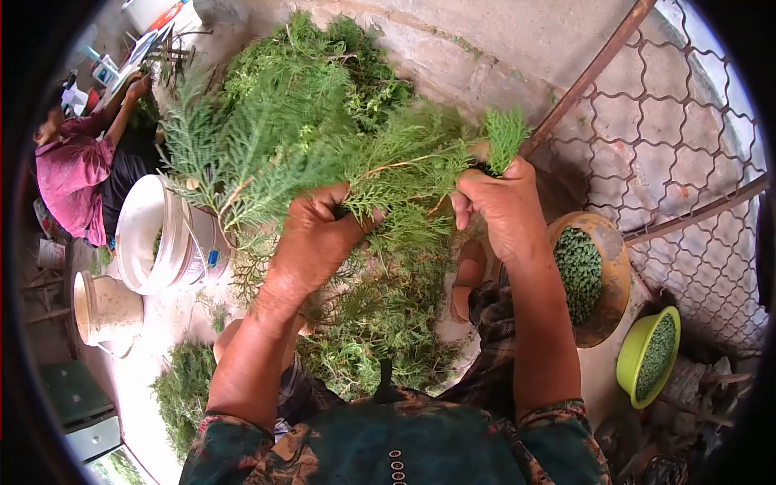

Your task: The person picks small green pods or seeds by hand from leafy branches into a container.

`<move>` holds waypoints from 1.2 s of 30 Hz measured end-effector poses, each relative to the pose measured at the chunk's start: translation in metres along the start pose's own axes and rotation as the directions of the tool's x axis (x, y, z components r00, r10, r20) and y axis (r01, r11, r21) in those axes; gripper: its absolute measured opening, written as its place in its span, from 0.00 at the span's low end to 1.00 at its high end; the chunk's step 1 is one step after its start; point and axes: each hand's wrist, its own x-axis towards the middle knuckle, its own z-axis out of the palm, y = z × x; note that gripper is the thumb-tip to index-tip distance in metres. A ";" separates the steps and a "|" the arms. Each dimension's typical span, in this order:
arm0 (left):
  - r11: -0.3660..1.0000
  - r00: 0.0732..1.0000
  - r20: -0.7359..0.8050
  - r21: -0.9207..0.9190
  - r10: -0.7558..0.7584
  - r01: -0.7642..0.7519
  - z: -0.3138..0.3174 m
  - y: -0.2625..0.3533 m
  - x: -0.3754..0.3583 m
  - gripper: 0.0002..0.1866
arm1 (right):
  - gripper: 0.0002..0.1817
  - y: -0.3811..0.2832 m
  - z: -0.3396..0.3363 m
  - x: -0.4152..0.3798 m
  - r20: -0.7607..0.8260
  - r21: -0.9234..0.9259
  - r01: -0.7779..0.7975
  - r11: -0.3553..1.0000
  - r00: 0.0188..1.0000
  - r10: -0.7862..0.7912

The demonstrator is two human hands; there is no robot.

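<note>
Feathery green evergreen branches (396,166) stretch between my two hands over the pile on the floor. My left hand (323,222) is closed around a branch, its thumb pointing right. A larger, paler frond (242,153) fans out to the left of that hand. My right hand (501,198) is closed on a sprig, and a bright green tip (507,137) sticks up above its fingers. Leaves hide part of the fingers of both hands.
Cut greenery (323,73) is heaped by the wall, with more (388,331) between my legs. White bucket (145,234) and beige bucket (105,307) stand left. A brown basin (610,275) and yellow-green bowl (626,360) hold small green pieces, near wire mesh (663,129). Another person (77,178) sits far left.
</note>
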 end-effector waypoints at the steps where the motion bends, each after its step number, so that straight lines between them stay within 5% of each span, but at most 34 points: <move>1: 1.000 1.000 0.000 0.000 -0.001 0.001 0.000 0.005 0.000 0.05 | 0.06 0.000 0.001 0.000 -0.074 0.049 -0.009 0.999 0.997 0.013; 3: 0.898 0.972 -0.122 0.374 -0.200 0.232 0.000 0.016 -0.002 0.07 | 0.06 0.000 -0.003 0.000 -0.066 0.189 -0.051 0.981 0.996 0.065; 4: 0.895 0.969 -0.127 0.372 -0.211 0.244 -0.002 0.018 -0.002 0.07 | 0.07 0.001 -0.007 -0.001 -0.047 0.325 -0.098 0.941 0.992 0.120; 6: 0.942 0.965 -0.146 0.227 -0.218 0.248 -0.012 0.016 0.003 0.09 | 0.07 -0.006 -0.019 -0.004 0.039 0.371 -0.141 0.918 0.990 0.137; 7: 0.980 0.974 -0.107 0.000 -0.200 0.201 -0.022 0.003 0.007 0.09 | 0.07 -0.008 -0.027 -0.006 0.118 0.416 -0.168 0.894 0.984 0.130; 9: 0.968 0.978 -0.028 -0.155 -0.206 0.199 -0.034 0.002 0.006 0.09 | 0.08 -0.011 -0.055 -0.003 0.078 0.504 -0.137 0.853 0.991 0.113; 13: 0.979 0.982 -0.030 -0.092 -0.187 0.183 -0.039 0.001 0.004 0.07 | 0.05 -0.020 -0.102 0.005 0.074 0.776 -0.159 0.611 0.984 0.162; 15: 0.967 0.970 -0.080 -0.131 -0.228 0.217 -0.041 -0.002 0.003 0.07 | 0.09 -0.014 -0.117 0.004 0.136 0.797 -0.084 0.598 0.990 -0.041; 17: 0.949 0.960 -0.106 -0.212 -0.258 0.232 -0.031 0.013 -0.003 0.10 | 0.11 -0.011 -0.102 0.000 0.184 0.733 -0.040 0.679 0.973 -0.142; 19: 0.899 0.921 -0.297 0.279 -0.254 0.338 -0.025 0.015 -0.003 0.14 | 0.10 -0.015 -0.054 -0.014 0.098 0.570 -0.036 0.821 0.995 -0.025; 20: 0.901 0.924 -0.293 0.282 -0.245 0.329 -0.023 0.010 -0.002 0.14 | 0.09 -0.019 -0.030 -0.018 0.019 0.437 -0.033 0.899 0.999 0.028; 22: 0.999 0.998 -0.057 0.003 -0.042 0.042 -0.020 -0.004 -0.002 0.15 | 0.07 -0.014 -0.002 -0.022 -0.074 0.278 0.009 0.960 0.997 0.012; 25: 0.986 0.997 -0.059 -0.161 -0.057 0.047 -0.008 -0.007 -0.002 0.16 | 0.08 -0.009 0.002 -0.025 0.012 0.270 0.145 0.952 0.988 -0.154; 26: 0.993 0.989 -0.100 -0.063 -0.107 0.101 -0.005 -0.014 0.001 0.17 | 0.08 -0.012 0.008 -0.029 0.046 0.111 0.234 0.966 0.970 -0.240; 28: 0.995 0.993 -0.082 -0.066 -0.086 0.080 -0.001 -0.023 0.005 0.16 | 0.09 -0.005 0.023 -0.026 0.135 -0.215 0.443 0.870 0.896 -0.422; 29: 0.996 0.996 -0.062 -0.068 -0.064 0.059 0.001 -0.025 0.006 0.16 | 0.11 0.006 0.034 -0.017 0.132 -0.379 0.631 0.678 0.761 -0.635; 31: 0.989 0.988 -0.098 0.072 -0.122 0.130 0.009 -0.017 0.007 0.19 | 0.12 0.017 0.032 -0.017 0.143 -0.718 0.398 0.571 0.887 -0.438; 33: 0.796 0.916 -0.223 -0.587 -0.333 0.147 0.018 -0.008 0.005 0.18 | 0.12 0.025 0.033 -0.017 0.138 -0.691 0.414 0.592 0.880 -0.455; 36: 0.789 0.857 -0.271 -0.574 -0.437 0.221 0.018 -0.008 0.008 0.19 | 0.12 0.031 0.042 -0.021 0.111 -0.567 0.448 0.692 0.873 -0.475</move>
